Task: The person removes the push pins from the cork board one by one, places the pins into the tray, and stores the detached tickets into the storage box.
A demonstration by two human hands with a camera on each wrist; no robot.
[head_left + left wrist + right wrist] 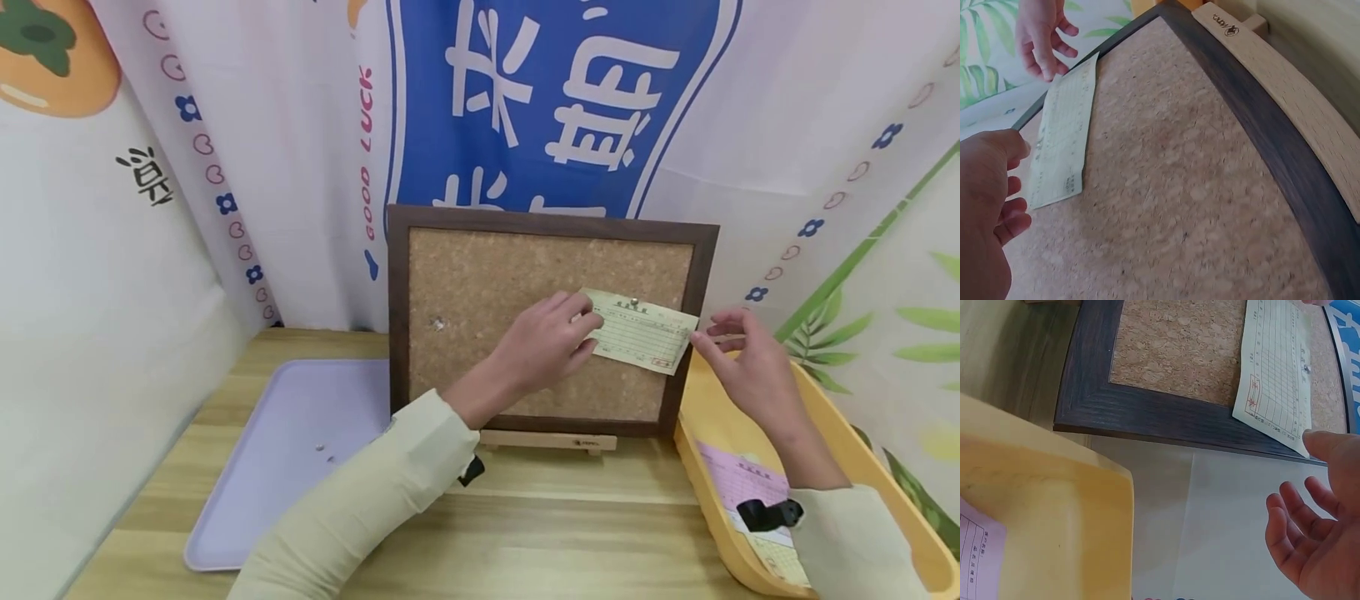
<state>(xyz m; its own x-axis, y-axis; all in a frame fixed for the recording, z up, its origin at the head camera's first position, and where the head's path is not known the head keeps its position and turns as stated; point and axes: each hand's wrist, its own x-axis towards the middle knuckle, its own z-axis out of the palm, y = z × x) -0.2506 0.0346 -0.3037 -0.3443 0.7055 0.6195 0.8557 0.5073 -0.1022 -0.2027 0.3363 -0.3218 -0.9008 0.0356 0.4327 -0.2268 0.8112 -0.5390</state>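
A pale green receipt slip [637,333] lies against the upper right of a framed corkboard [495,267], with a small pushpin [634,302] at its top edge. Its right end overlaps the dark frame. By the slip's left end is my left hand [551,342], fingers loosely bent; the left wrist view shows no pinch on the paper. My right hand [753,367] is at the slip's right corner. In the right wrist view its thumb [1329,447] is at the paper's edge, contact hard to tell, and the other fingers are loosely curled, holding nothing.
A lilac tray [300,392] with a few tiny pins [319,447] lies on the wooden table at left. To the right stands a yellow bin [712,517] with pink [742,475] and other slips. Clear-looking pins [437,323] stick in the board's left side. Printed curtain hangs behind.
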